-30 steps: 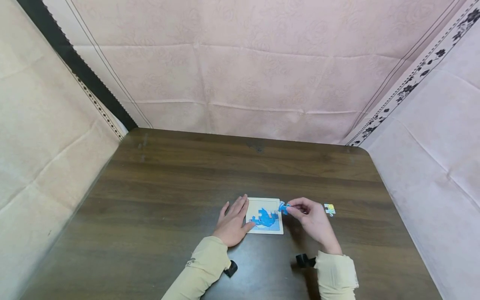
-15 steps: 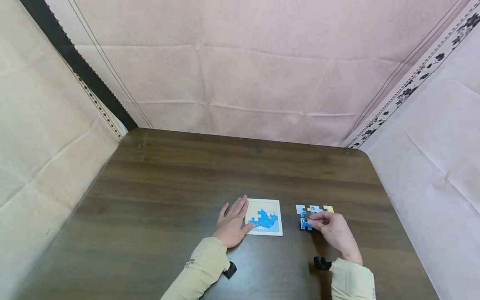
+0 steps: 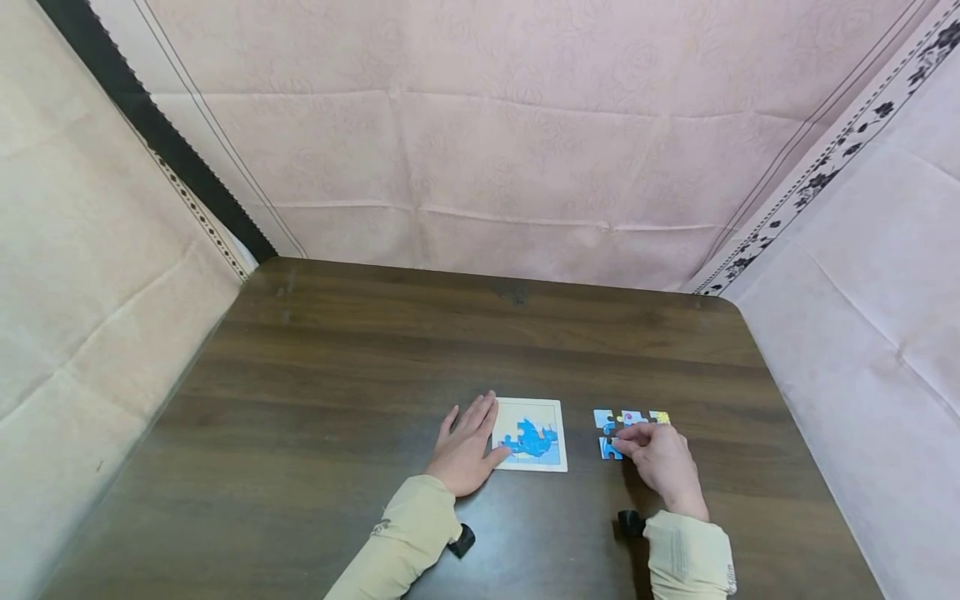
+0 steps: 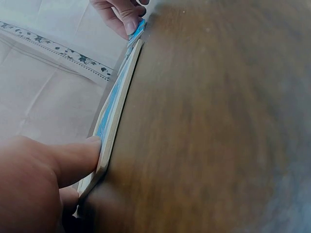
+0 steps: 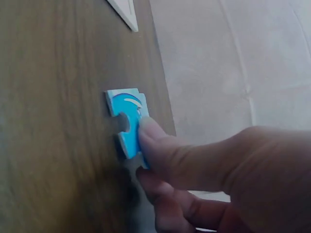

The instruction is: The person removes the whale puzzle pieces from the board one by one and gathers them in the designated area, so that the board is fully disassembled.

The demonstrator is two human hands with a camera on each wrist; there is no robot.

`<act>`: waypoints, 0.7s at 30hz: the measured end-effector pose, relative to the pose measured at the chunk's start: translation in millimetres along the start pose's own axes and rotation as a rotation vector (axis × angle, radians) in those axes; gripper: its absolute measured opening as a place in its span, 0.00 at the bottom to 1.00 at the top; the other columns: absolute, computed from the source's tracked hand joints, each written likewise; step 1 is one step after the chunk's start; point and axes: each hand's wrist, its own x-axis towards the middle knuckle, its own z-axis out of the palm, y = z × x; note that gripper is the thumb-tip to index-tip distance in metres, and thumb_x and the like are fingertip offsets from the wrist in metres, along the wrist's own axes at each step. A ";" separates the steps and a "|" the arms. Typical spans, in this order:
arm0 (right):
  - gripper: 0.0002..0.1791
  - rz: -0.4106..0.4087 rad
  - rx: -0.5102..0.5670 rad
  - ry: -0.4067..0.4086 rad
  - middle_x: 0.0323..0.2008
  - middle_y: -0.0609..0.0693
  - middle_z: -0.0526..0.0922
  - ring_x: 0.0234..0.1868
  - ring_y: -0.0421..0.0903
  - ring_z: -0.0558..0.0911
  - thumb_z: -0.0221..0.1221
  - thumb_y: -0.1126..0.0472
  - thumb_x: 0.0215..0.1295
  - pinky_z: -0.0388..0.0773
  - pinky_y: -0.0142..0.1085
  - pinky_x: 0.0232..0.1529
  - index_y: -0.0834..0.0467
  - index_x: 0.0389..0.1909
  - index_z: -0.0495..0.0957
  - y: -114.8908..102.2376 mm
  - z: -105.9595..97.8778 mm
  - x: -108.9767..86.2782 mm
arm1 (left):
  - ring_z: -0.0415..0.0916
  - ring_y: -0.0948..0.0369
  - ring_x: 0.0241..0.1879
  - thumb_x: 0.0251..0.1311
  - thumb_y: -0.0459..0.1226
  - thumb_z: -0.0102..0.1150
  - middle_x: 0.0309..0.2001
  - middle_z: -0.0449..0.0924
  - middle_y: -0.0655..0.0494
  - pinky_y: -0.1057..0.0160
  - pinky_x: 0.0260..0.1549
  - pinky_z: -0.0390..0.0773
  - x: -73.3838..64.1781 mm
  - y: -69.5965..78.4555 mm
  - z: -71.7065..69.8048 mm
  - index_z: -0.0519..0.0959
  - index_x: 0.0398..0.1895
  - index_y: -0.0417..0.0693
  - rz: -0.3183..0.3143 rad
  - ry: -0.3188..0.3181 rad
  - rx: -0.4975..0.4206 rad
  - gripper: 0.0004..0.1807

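Flat on the left edge of a small pale-framed puzzle board [image 3: 564, 437] lies my left hand [image 3: 467, 450], its fingers spread and straight. In the left wrist view, the thumb [image 4: 80, 158] presses on the board's rim. Inside the board is a partly assembled blue picture. To its right, my right hand [image 3: 663, 462] pinches a blue puzzle piece [image 5: 127, 121] between thumb and fingers, just over or on the table; I cannot tell which. Loose puzzle pieces lie just beyond that hand: a blue-and-white one [image 3: 603, 419], a pale blue one [image 3: 631, 417] and a yellow one [image 3: 660, 417].
A dark brown wooden table [image 3: 360, 358] extends around the board. Pale cloth [image 3: 480, 150] hangs behind it and along both sides. Black wrist straps with cameras [image 3: 632, 523] sit at the cuffs of light yellow sleeves [image 3: 690, 550].
From the board's right edge, my right hand has moved right with the blue puzzle piece to the loose pieces, then slightly left. More loose pieces show. My left hand stays on the board.
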 end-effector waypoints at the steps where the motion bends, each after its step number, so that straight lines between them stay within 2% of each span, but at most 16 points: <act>1: 0.05 0.002 -0.002 0.008 0.33 0.50 0.87 0.37 0.49 0.80 0.68 0.59 0.59 0.73 0.42 0.35 0.56 0.34 0.87 0.2 0.4 0.4 | 0.39 0.56 0.76 0.67 0.58 0.50 0.78 0.41 0.55 0.45 0.71 0.37 -0.2 0.2 0.0 0.50 0.77 0.48 0.000 0.000 0.000 0.43; 6: 0.08 0.029 -0.003 0.008 0.30 0.50 0.86 0.33 0.48 0.77 0.69 0.57 0.58 0.70 0.37 0.30 0.58 0.32 0.86 -0.2 1.3 3.2 | 0.39 0.56 0.76 0.67 0.58 0.50 0.78 0.41 0.56 0.45 0.71 0.37 -0.2 0.5 0.2 0.50 0.77 0.48 -0.002 0.000 0.003 0.43; 14: 0.08 0.102 -0.055 -0.024 0.34 0.51 0.84 0.33 0.50 0.75 0.67 0.55 0.59 0.67 0.39 0.29 0.55 0.33 0.86 -3.1 -0.1 1.1 | 0.39 0.56 0.76 0.67 0.58 0.50 0.78 0.42 0.55 0.45 0.71 0.37 -0.1 0.5 1.6 0.51 0.77 0.48 -0.008 -0.001 -0.001 0.43; 21: 0.09 0.092 -0.054 -0.021 0.32 0.50 0.84 0.32 0.49 0.75 0.67 0.53 0.59 0.66 0.38 0.28 0.55 0.32 0.86 -4.5 -0.2 1.4 | 0.39 0.56 0.76 0.67 0.58 0.49 0.78 0.41 0.55 0.45 0.71 0.37 0.5 -0.1 1.3 0.50 0.77 0.47 -0.001 -0.002 0.002 0.43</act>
